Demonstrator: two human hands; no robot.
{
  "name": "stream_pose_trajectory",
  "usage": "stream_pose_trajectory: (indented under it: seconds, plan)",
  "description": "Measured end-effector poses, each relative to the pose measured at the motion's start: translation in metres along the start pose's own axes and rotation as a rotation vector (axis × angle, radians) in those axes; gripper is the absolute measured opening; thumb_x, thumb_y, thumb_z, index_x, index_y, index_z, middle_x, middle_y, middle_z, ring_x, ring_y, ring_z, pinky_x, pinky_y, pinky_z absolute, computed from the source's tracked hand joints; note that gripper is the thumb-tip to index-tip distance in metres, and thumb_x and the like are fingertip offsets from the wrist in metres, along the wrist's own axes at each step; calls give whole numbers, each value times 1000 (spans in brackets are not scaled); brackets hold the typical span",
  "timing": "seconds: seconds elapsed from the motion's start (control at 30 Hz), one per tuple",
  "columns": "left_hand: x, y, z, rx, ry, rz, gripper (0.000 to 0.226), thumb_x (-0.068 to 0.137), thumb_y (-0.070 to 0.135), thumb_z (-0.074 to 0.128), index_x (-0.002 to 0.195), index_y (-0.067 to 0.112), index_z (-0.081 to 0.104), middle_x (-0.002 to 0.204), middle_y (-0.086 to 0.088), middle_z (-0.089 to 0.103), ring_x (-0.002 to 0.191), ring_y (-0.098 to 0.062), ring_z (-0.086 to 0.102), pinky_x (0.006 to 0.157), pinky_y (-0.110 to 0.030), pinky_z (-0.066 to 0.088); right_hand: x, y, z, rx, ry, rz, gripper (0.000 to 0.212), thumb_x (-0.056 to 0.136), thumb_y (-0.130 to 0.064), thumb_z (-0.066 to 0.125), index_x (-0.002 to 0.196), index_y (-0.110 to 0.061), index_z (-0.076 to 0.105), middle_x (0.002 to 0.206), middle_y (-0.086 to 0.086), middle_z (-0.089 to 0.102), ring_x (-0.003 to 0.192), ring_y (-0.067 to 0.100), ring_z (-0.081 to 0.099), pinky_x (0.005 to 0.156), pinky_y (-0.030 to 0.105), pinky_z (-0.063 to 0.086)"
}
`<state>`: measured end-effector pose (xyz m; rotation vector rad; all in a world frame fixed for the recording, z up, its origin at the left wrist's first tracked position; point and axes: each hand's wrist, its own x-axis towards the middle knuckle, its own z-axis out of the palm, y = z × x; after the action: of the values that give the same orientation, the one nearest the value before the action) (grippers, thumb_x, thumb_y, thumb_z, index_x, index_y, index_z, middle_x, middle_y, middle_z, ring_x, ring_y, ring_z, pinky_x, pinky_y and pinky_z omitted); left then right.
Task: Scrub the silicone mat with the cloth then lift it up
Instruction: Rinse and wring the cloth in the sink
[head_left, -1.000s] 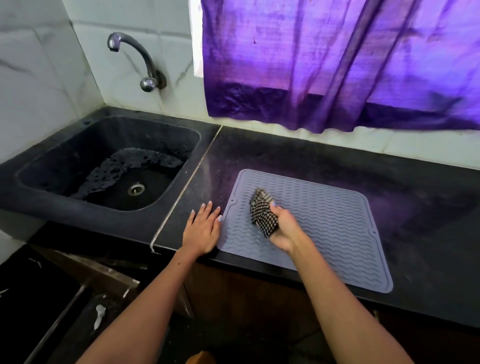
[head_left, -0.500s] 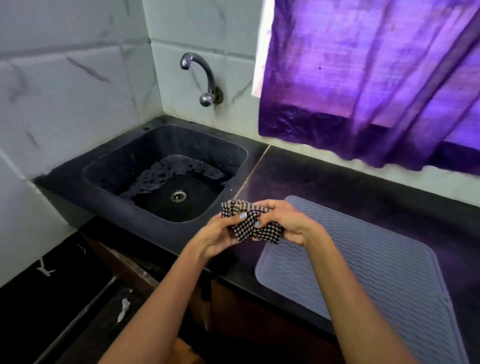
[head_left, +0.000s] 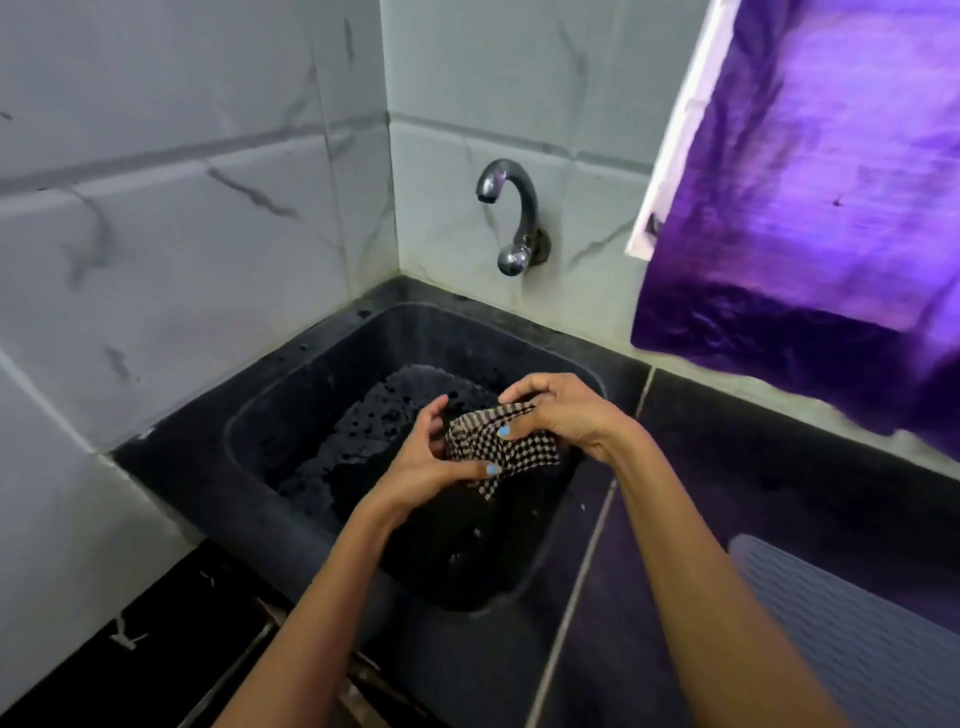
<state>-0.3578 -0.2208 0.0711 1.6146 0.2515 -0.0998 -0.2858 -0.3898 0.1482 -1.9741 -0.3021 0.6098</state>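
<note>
Both hands, left hand (head_left: 434, 457) and right hand (head_left: 563, 415), now grip the black-and-white checked cloth (head_left: 498, 447) over the black stone sink (head_left: 291, 415), away from the grey ribbed silicone mat (head_left: 852, 634) lying right of it; scrubbing is paused.

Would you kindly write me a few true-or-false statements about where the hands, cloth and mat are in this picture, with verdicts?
1. Both hands hold the checkered cloth. True: the left hand and right hand both grip it.
2. The cloth is over the sink. True.
3. The silicone mat lies in the sink. False: it lies on the counter to the right.
4. Water runs from the tap. False: no stream shows.
</note>
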Motion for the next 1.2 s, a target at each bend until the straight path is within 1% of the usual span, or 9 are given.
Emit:
stream_pose_trajectory:
  seconds: [0.1,0.2,0.27,0.37,0.57,0.73,0.93,1.03,1.2]
  plan:
    - [38,16,-28,209,-68,123,110,45,44,90,140,30,38,134,17,45,128,-3,38,106,-30,33,44,-22,7,-109,-61,-46,43,59,1,79,93,-22,65,87,7,67,82,18,62,79,37,52]
    - [75,26,-49,128,-198,151,58,58,27,87,110,16,64,104,0,71,100,-16,66,90,-35,52,84,-44,13,-118,-65,-94,51,59,0,81,102,-21,62,87,3,67,80,13,61,79,32,52]
    - [95,27,-60,2,-135,164,26,72,9,78,96,12,67,90,-5,73,85,-18,70,78,-33,56,109,-52,17,-73,75,-120,52,59,-10,85,103,-20,59,93,-1,64,85,10,60,78,28,50]
    - [124,28,-74,-129,-68,128,16,82,4,68,95,13,65,88,-4,72,81,-17,69,73,-30,57,150,-48,30,76,264,-32,53,56,-33,87,96,-22,54,100,-2,62,94,11,60,84,32,52]
    - [188,15,-91,-362,124,-5,28,88,-1,57,112,11,56,103,-11,66,97,-27,63,84,-40,53,205,-17,68,306,213,237,41,76,-22,75,109,-16,52,108,7,62,101,19,59,78,40,54]
    - [244,16,-100,-509,244,-204,25,91,-1,44,114,2,54,101,-16,63,84,-25,62,72,-35,52,254,-8,84,22,517,3,21,75,-21,75,92,-22,63,85,3,70,83,16,65,77,33,52]
    - [307,28,-126,-520,255,-318,21,89,-3,37,93,0,57,89,-15,61,76,-25,59,69,-36,50,316,-17,84,-40,550,-113,14,80,-8,68,91,-18,70,89,-4,70,90,11,65,88,30,51]
    - [338,33,-138,-538,289,-337,23,92,0,40,107,-3,56,100,-19,61,77,-26,59,66,-36,51,350,-20,82,-99,579,-200,25,78,3,64,88,-19,71,98,0,67,95,12,63,93,26,48]
    - [385,29,-154,-614,324,-375,73,72,37,69,132,3,46,124,-19,59,99,-31,63,61,-32,54,388,-24,79,-258,501,-332,25,80,2,61,92,-16,73,105,0,58,97,7,53,86,8,33]
